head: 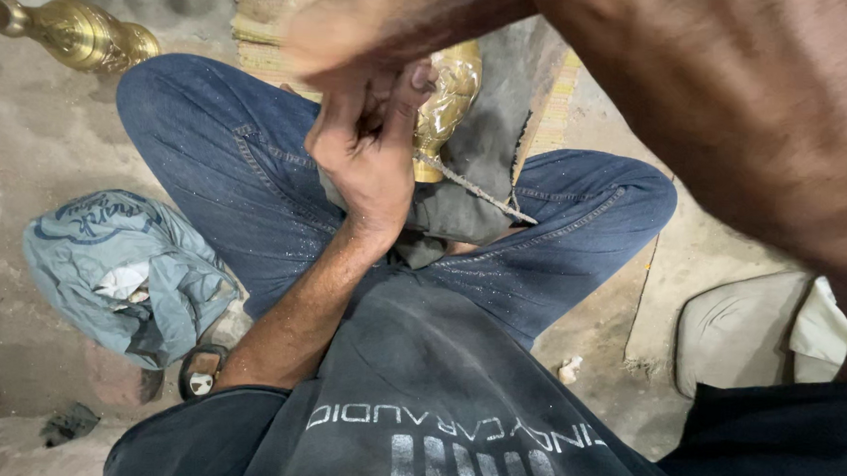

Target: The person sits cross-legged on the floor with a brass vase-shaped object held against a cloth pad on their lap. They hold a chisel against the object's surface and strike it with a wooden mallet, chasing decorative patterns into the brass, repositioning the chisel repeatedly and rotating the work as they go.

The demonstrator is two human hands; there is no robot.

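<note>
I sit cross-legged on the floor with a grey cloth (489, 146) over my lap. On it stands a shiny brass piece (454, 87) with a rounded, embossed body. My left hand (370, 159) is closed against the piece's left side, thumb pointing up. My right hand (376, 26) comes in from the upper right, blurred, just above the left hand and the brass; what it holds is unclear. A thin metal rod (478, 190) slants from under the brass piece across the cloth toward my right knee.
A second turned brass piece (80, 33) lies on the concrete floor at the top left. A crumpled grey-blue bag (127, 273) sits by my left knee, with a sandal (201, 371) below it. A woven mat (267, 12) lies ahead; a pale cushion (743, 328) is at the right.
</note>
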